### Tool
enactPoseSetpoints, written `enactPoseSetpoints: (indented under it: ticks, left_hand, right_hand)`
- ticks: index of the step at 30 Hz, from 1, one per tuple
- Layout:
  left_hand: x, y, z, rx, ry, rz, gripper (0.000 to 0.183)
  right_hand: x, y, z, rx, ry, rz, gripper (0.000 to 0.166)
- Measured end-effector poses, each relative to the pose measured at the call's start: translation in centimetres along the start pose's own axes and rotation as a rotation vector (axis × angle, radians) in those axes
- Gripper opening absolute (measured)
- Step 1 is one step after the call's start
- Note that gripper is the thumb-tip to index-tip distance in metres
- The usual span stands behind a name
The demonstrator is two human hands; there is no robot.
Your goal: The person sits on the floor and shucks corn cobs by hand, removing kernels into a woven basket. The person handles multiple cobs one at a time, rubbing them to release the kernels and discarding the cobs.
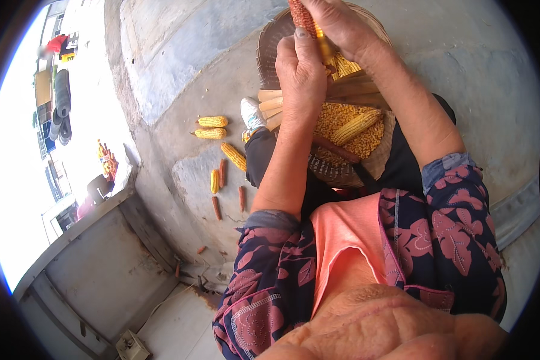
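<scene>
My left hand [301, 67] grips a reddish corn cob [302, 17], its thumb pressed along the cob. A yellow ear of corn [322, 42], partly blurred, lies against that cob under my right hand [337, 29], which curls around it at the top edge. Part of the fingers is hidden. Below the hands is a round woven basket [270, 49] with whole ears [345, 66] at its far side. Flat wooden or bamboo slats [353, 87] lie across it. Loose kernels [362, 145] fill the near side, with another yellow ear [355, 127] and a stripped cob [337, 150] on them.
Several yellow ears [212, 121] and stripped cobs [216, 208] lie on the concrete floor [198, 171] to the left, beside a white shoe [252, 112]. A metal panel [103, 243] stands at lower left. Far left, a person in red [57, 43] is outside.
</scene>
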State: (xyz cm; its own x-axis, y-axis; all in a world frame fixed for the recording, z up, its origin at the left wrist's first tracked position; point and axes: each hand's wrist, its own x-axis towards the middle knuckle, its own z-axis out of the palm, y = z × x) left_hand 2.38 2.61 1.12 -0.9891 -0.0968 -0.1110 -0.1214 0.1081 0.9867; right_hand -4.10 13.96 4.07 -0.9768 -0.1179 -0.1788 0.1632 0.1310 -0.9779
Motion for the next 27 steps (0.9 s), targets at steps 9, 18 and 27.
enactPoseSetpoints:
  ticks: [9, 18, 27]
  left_hand:
    - [-0.4, 3.4, 0.3, -0.458, -0.064, -0.357, 0.039]
    - [0.6, 2.3, -1.5, -1.016, -0.331, -0.543, 0.052]
    - [-0.4, 1.6, 0.5, 0.022, -0.105, 0.146, 0.053]
  right_hand:
    - [2.0, 4.5, 1.1, -0.107, 0.280, -0.187, 0.074]
    - [1.2, 1.0, -0.5, 0.154, 0.029, -0.038, 0.067]
    - [1.5, 1.9, -0.3, 0.172, -0.026, 0.029, 0.052]
